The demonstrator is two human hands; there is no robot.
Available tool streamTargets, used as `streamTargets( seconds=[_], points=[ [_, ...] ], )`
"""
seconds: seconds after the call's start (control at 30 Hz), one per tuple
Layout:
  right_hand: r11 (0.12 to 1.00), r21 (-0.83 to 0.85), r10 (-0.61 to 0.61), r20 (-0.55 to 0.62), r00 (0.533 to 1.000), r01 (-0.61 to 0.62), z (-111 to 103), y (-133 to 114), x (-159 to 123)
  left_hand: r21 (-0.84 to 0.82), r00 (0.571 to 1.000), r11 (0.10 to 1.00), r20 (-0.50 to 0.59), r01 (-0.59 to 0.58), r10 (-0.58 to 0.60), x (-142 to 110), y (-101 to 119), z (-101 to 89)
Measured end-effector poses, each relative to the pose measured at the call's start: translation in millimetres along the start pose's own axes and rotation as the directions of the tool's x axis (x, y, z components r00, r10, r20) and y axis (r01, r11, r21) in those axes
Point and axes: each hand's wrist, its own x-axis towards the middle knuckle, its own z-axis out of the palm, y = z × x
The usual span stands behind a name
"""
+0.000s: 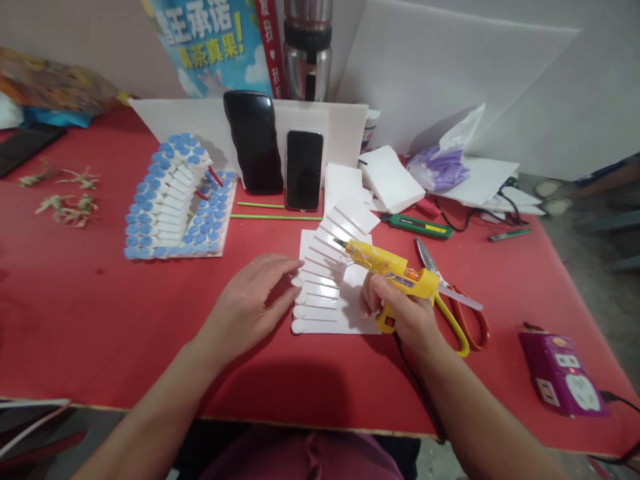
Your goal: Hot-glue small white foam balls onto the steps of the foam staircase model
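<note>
My right hand (397, 303) is wrapped round the handle of a yellow hot glue gun (383, 260), whose nozzle points left over a white stepped piece (320, 293). This piece has a fan of narrow white strips on a white base sheet (357, 310). At its left edge my left hand (257, 293) pinches a small white disc (297, 281) between thumb and fingertips. More white discs (299, 312) line that edge below the fingers. To the left stands a similar stepped model (173, 207) with blue-topped discs along its sides and red sticks.
Two phones (304, 170) lean against a white board (345, 127). Scissors (453, 300), a green utility knife (423, 227) and white foam sheets (393, 179) lie to the right. Green sticks (275, 217) are behind the piece. A purple power socket box (565, 373) sits near the right edge.
</note>
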Motion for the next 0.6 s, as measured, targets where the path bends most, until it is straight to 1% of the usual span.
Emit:
streamTargets(
  seconds=[0.13, 0.27, 0.4, 0.47, 0.53, 0.6],
  points=[
    [1.0, -0.008, -0.009, -0.001, 1.0, 0.009, -0.4, 0.1, 1.0, -0.028, 1.0, 1.0, -0.014, -0.012, 0.012, 2.0, -0.4, -0.3],
    [1.0, -0.021, -0.01, -0.002, 1.0, 0.01, -1.2, 1.0, 1.5, -0.062, 0.998, 0.998, -0.045, 0.03, -0.033, 3.0, 0.1, -0.4],
    [1.0, -0.021, -0.005, -0.004, 1.0, 0.005, -1.9, 1.2, 1.7, -0.096, 0.992, 0.99, -0.062, 0.102, -0.108, 3.5, -0.1, -0.6],
    [1.0, -0.023, 0.001, -0.012, 1.0, -0.001, -2.1, 1.0, 2.0, -0.141, 0.985, 0.979, -0.071, 0.144, -0.155, 3.6, -0.9, 0.1],
    [1.0, -0.015, 0.009, -0.012, 1.0, -0.009, -2.1, 1.0, 2.1, -0.223, 0.973, 0.955, -0.079, 0.194, -0.216, 3.5, -1.7, 1.6],
    [1.0, -0.001, 0.017, -0.015, 1.0, -0.017, -1.7, 1.2, 1.9, -0.341, 0.95, 0.902, -0.068, 0.266, -0.306, 3.2, -2.1, 3.6]
  ],
)
